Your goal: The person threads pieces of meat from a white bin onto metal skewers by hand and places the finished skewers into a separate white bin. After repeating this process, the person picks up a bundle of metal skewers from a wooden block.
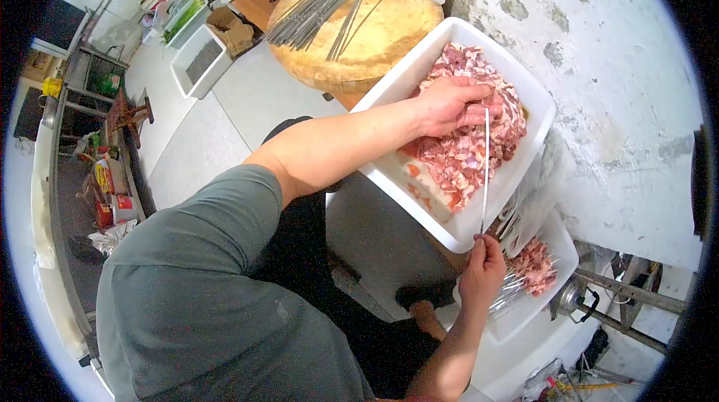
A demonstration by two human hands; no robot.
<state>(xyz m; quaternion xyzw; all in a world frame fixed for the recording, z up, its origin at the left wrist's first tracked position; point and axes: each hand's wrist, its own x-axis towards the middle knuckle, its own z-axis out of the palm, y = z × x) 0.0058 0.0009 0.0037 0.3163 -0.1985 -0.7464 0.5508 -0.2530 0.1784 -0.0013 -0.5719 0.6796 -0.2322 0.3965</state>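
Observation:
A white tub holds a heap of cut raw meat. Over that heap is my left hand, palm turned up, its fingers bent about what looks like a small piece of meat, hard to tell from the pile behind. A long thin skewer crosses the tub's near end, its tip at my left fingertips. My right hand is closed on the skewer's other end, just outside the rim. Beside it, a second white tub contains skewers loaded with meat.
A round wooden chopping block with several dark flat sticks stands beyond the tub. A clear plastic bag lies between the tubs and the worn wall. Small white bins stand on the tiled floor. A metal frame is at right.

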